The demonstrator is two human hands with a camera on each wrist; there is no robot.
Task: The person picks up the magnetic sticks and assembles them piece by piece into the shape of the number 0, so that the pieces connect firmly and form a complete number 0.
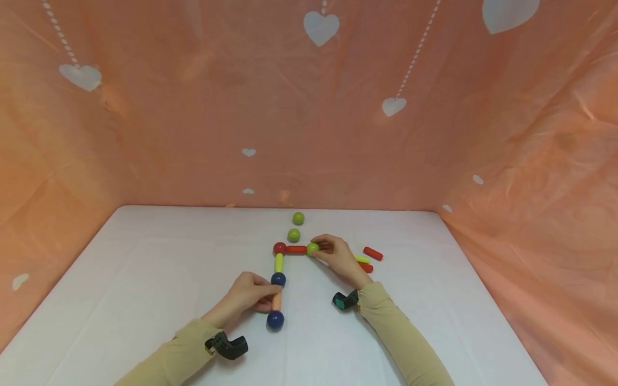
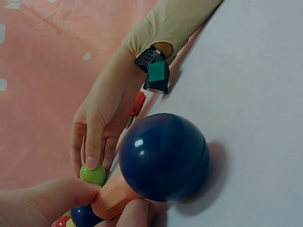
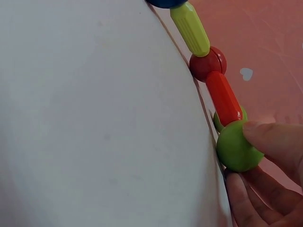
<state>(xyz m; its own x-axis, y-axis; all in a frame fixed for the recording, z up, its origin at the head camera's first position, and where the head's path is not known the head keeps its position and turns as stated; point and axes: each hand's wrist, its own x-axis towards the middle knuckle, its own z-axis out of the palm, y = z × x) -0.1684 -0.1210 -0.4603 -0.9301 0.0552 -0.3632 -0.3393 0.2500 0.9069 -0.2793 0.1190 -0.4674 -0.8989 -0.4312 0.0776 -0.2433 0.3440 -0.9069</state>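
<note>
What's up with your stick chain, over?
Left fingers grip peach faceted stick. Right fingers pinch shiny green ball. Multicoloured chain bends at shiny red ball. Nothing visibly blocking.

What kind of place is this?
Maybe an indoor play or filming corner: there's a white table, orange cloth with pale hearts behind it, and colourful balls and rods.

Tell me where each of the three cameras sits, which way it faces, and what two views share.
Head: worn on the head, facing forward and down at the white table; left hand, right hand and tan sleeves show.
Left wrist: worn there, facing across part of the left hand at a blue ball; right hand and its sleeve show beyond.
Right wrist: worn there, facing the green ball the right hand pinches; only part of that hand shows.
Shared: both wrist views show that green ball.
</note>
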